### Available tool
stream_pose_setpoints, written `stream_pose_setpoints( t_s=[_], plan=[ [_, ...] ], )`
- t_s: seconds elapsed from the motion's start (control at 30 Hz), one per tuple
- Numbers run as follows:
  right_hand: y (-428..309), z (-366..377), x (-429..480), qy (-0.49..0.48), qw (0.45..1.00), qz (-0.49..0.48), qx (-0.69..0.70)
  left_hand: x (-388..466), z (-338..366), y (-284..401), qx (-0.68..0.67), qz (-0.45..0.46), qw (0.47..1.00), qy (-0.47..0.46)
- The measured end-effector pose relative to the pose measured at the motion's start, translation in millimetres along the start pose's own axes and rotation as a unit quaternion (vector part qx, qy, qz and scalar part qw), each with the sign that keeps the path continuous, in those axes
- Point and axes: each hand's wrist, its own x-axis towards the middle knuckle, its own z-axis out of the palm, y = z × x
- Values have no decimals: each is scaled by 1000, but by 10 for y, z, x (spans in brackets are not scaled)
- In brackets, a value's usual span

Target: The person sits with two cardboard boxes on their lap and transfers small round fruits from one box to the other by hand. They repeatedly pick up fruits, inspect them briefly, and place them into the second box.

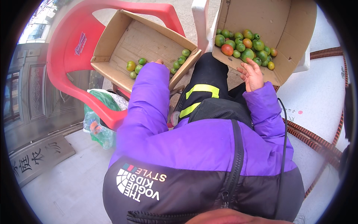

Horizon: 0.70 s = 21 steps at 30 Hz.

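Observation:
My left hand [159, 61] reaches into the shallow cardboard box [134, 32] on the left. The purple sleeve hides most of it, so whether it holds anything does not show. Beside it in that box lie a few green tomatoes [138, 69], with another row of green tomatoes [181, 60] along the right wall. Palm turned up and fingers spread, my right hand [253, 75] is at the near edge of the second cardboard box [257, 16]. Its fingertips are close to a large green tomato [247, 54] in a pile of green and reddish tomatoes [258, 44].
A red plastic armchair [65, 50] carries the left box. The right box leans tilted on a white plastic chair [200, 22]. Plastic bags [102, 123] hang or stand beside the red chair. A dark cable [284, 134] runs past my right sleeve.

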Motion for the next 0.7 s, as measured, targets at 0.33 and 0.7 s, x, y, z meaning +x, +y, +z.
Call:
stream_pose_setpoints(
  t_s=[0.33, 0.7],
  plan=[
    [-26, 5, -27, -17, 1000, -3, -8, -9, -2, -54, 17, 36, 998, 41],
    [-192, 564, -353, -338, 937, 85, 0, -846, -309, 864, -389, 489, 772, 115]
  ],
)
